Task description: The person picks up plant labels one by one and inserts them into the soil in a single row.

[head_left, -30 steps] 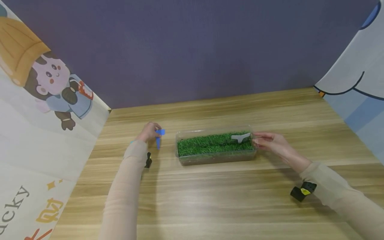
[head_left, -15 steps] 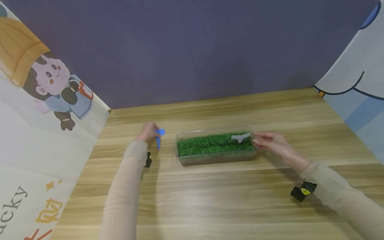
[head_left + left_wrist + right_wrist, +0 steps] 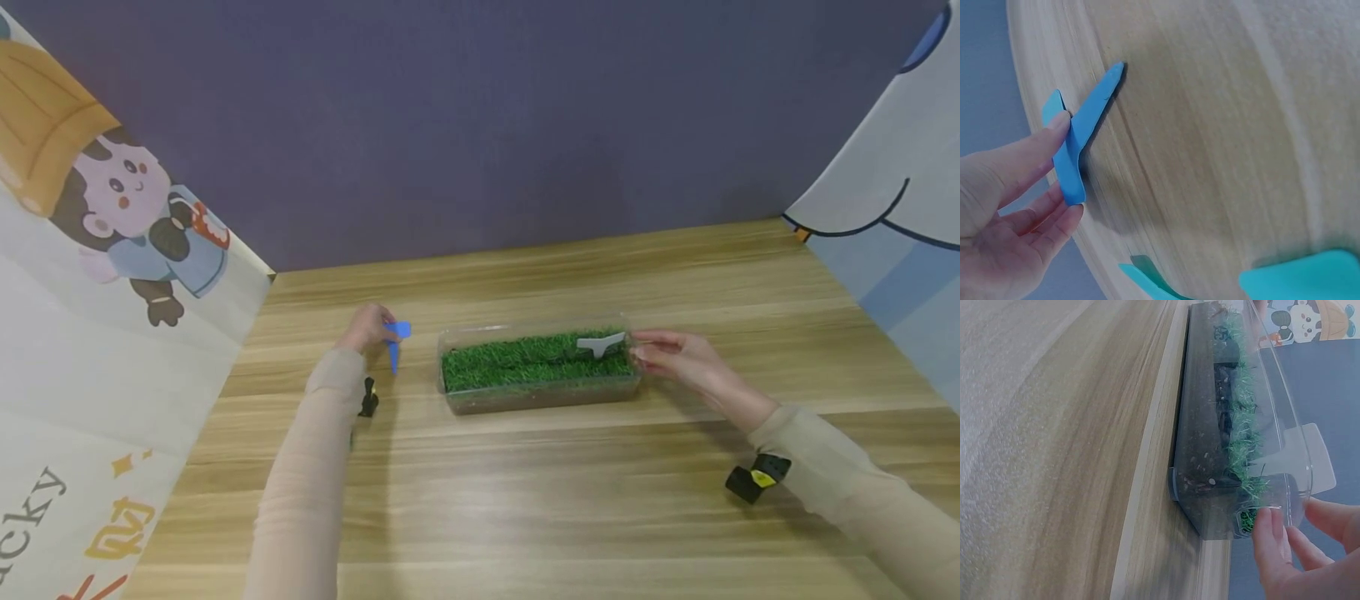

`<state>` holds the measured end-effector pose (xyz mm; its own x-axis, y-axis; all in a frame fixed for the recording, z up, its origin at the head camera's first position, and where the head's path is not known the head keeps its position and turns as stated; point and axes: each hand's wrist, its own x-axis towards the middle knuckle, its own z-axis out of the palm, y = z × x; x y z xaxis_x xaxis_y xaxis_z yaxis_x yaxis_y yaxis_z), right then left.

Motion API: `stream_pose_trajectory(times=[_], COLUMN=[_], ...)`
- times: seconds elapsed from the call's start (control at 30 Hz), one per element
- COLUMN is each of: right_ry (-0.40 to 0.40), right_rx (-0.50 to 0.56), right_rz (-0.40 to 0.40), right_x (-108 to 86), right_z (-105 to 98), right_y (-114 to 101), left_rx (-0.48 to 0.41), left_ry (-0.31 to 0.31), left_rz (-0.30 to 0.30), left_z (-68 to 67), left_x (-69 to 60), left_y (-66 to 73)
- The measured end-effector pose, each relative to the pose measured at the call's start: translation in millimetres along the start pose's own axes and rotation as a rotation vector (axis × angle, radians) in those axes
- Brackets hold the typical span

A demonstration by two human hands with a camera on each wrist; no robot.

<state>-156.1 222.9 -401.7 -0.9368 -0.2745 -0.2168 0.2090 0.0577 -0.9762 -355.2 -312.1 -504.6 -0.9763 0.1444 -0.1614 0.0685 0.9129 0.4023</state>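
Note:
A blue T-shaped plant label [image 3: 394, 342] is pinched between the thumb and fingers of my left hand [image 3: 367, 327], left of the planter. In the left wrist view the same blue label [image 3: 1085, 134] hangs close to the wood, its pointed stem away from the palm. My right hand [image 3: 678, 357] grips the right end of a long clear plastic planter [image 3: 543, 398]. Fingers and thumb [image 3: 1269, 534] of that hand lie on either side of its rim in the right wrist view. A white T-shaped plant label [image 3: 597, 344] stands in the planter's green grass [image 3: 510, 362], near the right end.
Two teal pieces lie on the wooden table [image 3: 525, 500] by my left hand: a wide one [image 3: 1304, 278] and a narrow one [image 3: 1147, 281], both cut off by the frame. Behind the table rises a dark blue panel [image 3: 480, 125]. Printed cloths [image 3: 75, 350] flank both sides.

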Motion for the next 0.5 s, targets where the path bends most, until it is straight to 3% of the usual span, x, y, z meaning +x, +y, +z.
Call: stream_pose_trajectory(times=[0.1, 0.17, 0.2, 0.33, 0.4, 0.43, 0.5], right_ry=[-0.001, -0.019, -0.027, -0.029, -0.012, -0.001, 0.021], right_rx=[0.006, 0.014, 0.012, 0.014, 0.018, 0.027, 0.036], right_rz=[0.0, -0.007, -0.01, -0.005, 0.013, 0.024, 0.04], right_x=[-1.5, 0.0, 1.0, 7.5, 12.1, 14.7, 19.3], right_z=[1, -1, -2, -8, -12, -14, -18], right_y=[-2, 1, 3, 12, 19, 23, 29], left_rx=[0.038, 0.039, 0.04, -0.007, -0.068, -0.067, -0.063], left_ry=[0.003, 0.0, 0.006, -0.087, -0.076, -0.082, -0.067], left_rz=[-0.016, -0.015, -0.016, -0.073, -0.011, -0.01, 0.026], left_z=[2.5, -0.7, -4.3, -26.9, -28.6, -25.3, -13.0], left_x=[3.3, -0.4, -5.0, -30.4, -29.9, -23.8, -2.9], left_y=[-2.2, 3.6, 9.8, 44.9, 39.4, 32.8, 6.3])
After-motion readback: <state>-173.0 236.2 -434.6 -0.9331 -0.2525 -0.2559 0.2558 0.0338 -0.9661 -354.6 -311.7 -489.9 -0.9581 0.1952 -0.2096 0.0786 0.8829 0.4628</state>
